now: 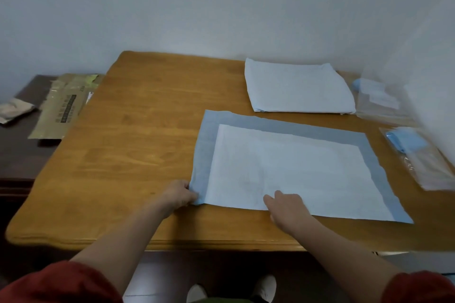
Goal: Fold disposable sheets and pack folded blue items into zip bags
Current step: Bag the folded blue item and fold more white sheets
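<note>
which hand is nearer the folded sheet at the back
Right. The right hand lies in front of the folded sheet; left hand grips the open sheet's corner, farther left.

Dim, flat indoor light, softly rendered.
Shadows on the table (123, 130) are rendered soft and faint, and a mild sheen is seen on its wood. The table's edges are bowed by the wide lens, and the right margin, with the zip bags (418, 160), is smeared and out of focus.
</note>
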